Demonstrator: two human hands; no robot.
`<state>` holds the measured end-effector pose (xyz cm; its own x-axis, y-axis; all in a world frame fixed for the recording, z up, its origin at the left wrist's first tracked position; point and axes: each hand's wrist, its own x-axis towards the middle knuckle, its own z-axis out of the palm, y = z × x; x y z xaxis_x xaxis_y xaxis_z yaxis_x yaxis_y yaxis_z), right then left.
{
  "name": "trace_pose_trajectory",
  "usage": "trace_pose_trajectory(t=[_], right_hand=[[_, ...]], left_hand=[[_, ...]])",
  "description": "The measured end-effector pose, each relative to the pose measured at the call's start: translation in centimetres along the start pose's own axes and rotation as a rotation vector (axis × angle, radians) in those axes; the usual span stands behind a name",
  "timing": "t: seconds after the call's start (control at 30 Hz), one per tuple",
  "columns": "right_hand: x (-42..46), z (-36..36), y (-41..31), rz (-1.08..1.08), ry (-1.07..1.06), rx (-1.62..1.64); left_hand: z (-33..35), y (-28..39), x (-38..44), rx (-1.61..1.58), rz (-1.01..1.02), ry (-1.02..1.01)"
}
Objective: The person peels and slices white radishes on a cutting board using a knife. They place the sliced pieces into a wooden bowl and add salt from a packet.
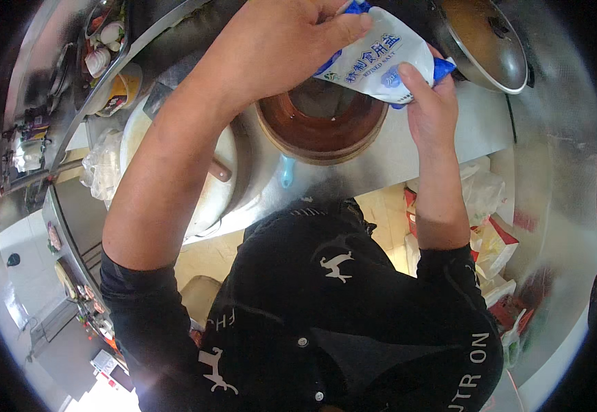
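A white-and-blue plastic packet [381, 59], printed with writing, is tilted above a brown round pot [324, 154]. My left hand [319, 31] grips the packet's upper left end, thumb lying across the front; some of its fingers run out at the top edge of the view. On the lower right corner, my right hand [429, 100] pinches the packet with the thumb in front. Neither hand touches the pot. The pot's dark inside is partly covered by the packet and my left hand. Whether the packet is torn at its top I cannot tell.
A round white cutting board [206, 206] holds a knife with a wooden handle [220, 170], partly behind my left forearm. A light-blue handle [286, 172] lies by the pot. A metal pan [489, 46] stands right. Left are a plastic bag [102, 165] and a yellow tub [123, 90].
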<state>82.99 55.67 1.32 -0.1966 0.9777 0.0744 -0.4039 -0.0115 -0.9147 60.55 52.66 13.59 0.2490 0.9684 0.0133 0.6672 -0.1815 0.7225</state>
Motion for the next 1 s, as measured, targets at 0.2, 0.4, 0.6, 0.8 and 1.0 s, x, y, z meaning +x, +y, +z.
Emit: trace_pose_trajectory(t=[0.2, 0.4, 0.6, 0.8, 1.0], right_hand=[[0.2, 0.4, -1.6, -0.074, -0.046, -0.427], [-0.1, 0.4, -2.0, -0.028, -0.109, -0.519], [-0.2, 0.8, -3.6, -0.007, -0.148, -0.711], [0.9, 2.0, -4.3, -0.076, -0.277, -0.935], [1.6, 2.4, -4.4, -0.150, -0.210, -1.003]], left_hand=[[1.2, -3.7, -0.9, -0.085, 0.038, 0.078], [2.2, -4.7, -1.9, -0.003, -0.050, 0.053], [2.2, -5.3, -3.0, -0.018, -0.061, 0.004], [2.0, -6.0, -3.7, -0.072, -0.163, 0.017], [2.4, -6.9, -2.1, -0.091, -0.020, 0.113]])
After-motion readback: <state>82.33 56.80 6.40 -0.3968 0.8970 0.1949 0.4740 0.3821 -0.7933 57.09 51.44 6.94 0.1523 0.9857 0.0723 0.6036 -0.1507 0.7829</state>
